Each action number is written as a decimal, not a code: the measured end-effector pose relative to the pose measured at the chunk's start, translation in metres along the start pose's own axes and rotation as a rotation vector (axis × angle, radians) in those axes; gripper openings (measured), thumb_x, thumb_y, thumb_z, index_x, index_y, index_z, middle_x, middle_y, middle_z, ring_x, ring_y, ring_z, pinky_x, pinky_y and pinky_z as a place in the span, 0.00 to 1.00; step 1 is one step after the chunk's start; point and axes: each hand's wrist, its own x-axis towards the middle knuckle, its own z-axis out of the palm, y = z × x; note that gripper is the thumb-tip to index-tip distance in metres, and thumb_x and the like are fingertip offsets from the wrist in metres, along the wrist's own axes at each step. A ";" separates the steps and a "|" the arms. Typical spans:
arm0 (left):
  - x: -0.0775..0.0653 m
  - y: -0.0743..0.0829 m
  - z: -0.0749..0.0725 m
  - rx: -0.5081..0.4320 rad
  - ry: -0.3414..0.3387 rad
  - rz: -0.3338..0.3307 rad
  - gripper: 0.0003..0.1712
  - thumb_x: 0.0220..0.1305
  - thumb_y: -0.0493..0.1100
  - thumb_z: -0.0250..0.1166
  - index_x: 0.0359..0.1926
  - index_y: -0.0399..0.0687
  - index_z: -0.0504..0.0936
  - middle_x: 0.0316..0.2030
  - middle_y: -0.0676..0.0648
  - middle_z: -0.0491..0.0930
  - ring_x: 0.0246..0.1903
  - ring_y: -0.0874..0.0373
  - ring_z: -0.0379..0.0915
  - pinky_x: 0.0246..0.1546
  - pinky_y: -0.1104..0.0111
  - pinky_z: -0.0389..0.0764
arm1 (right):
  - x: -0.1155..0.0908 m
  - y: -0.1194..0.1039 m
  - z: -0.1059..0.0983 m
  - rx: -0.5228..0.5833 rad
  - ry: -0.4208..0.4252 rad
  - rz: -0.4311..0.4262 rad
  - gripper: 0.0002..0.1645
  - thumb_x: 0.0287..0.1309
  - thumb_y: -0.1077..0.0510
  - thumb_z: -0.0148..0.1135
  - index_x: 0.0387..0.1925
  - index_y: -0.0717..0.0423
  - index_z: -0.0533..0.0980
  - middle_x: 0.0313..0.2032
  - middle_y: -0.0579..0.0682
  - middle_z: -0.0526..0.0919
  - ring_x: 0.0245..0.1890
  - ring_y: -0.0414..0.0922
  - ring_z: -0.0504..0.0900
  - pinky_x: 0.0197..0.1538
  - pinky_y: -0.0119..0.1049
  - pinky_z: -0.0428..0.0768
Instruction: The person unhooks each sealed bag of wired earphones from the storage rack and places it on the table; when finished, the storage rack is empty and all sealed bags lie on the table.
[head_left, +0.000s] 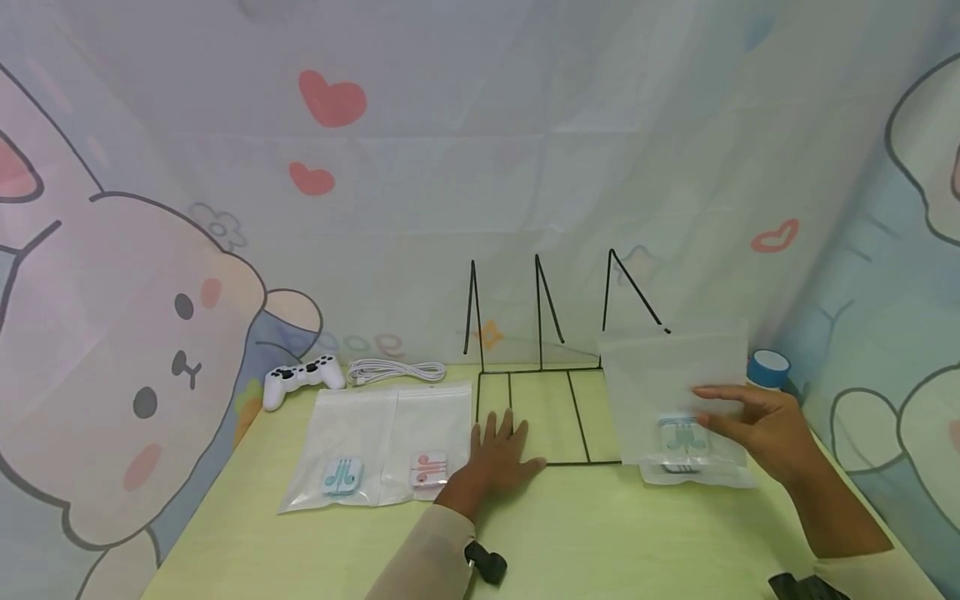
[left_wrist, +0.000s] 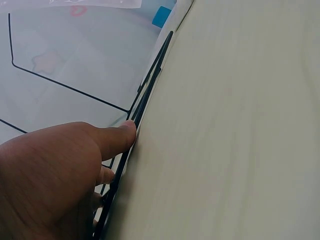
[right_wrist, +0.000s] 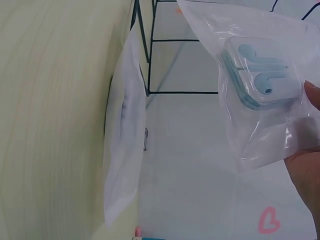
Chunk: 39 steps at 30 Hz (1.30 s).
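My right hand (head_left: 772,429) pinches the right side of a clear zip bag (head_left: 652,375) between thumb and fingers. Inside it sits a square case of pale blue earphones (right_wrist: 265,75). The raised bag overlaps the right end of a black wire rack (head_left: 540,325) with several upright prongs. Beneath it, another zip bag (right_wrist: 125,125) lies flat on the table. On the left part of the rack's base rests my left hand (head_left: 495,458), fingers spread. The left wrist view shows that thumb (left_wrist: 117,140) on the front wire.
Two zip bags (head_left: 352,425) with blue and pink earphone cases lie side by side on the left. Behind them are a white game controller (head_left: 303,377) and a coiled white cable (head_left: 397,372). A blue-and-white roll (head_left: 769,365) stands at the back right.
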 end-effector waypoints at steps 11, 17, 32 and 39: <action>0.001 -0.001 0.002 -0.014 -0.002 -0.004 0.45 0.69 0.71 0.48 0.78 0.52 0.55 0.80 0.41 0.43 0.79 0.38 0.32 0.74 0.39 0.37 | -0.005 -0.003 0.001 0.026 0.030 -0.020 0.22 0.49 0.66 0.75 0.49 0.64 0.83 0.12 0.38 0.64 0.08 0.44 0.55 0.11 0.35 0.59; 0.002 -0.003 0.004 -0.017 -0.009 -0.005 0.46 0.69 0.72 0.46 0.78 0.54 0.54 0.80 0.42 0.41 0.79 0.38 0.30 0.75 0.40 0.36 | -0.005 0.001 -0.001 0.048 -0.003 -0.009 0.22 0.49 0.67 0.75 0.49 0.65 0.83 0.10 0.38 0.59 0.08 0.44 0.53 0.11 0.36 0.59; 0.000 -0.002 0.001 -0.018 -0.007 -0.005 0.45 0.69 0.71 0.46 0.78 0.53 0.54 0.80 0.41 0.41 0.79 0.38 0.30 0.75 0.40 0.36 | 0.005 0.025 -0.019 0.203 -0.204 0.104 0.28 0.51 0.71 0.71 0.57 0.67 0.77 0.45 0.37 0.86 0.33 0.38 0.87 0.32 0.39 0.85; 0.002 -0.002 0.002 -0.009 -0.005 -0.001 0.46 0.69 0.72 0.46 0.78 0.53 0.54 0.80 0.41 0.41 0.79 0.38 0.31 0.75 0.40 0.37 | 0.011 0.030 -0.032 0.328 -0.251 0.194 0.30 0.53 0.74 0.67 0.59 0.64 0.76 0.36 0.44 0.87 0.32 0.37 0.85 0.33 0.36 0.85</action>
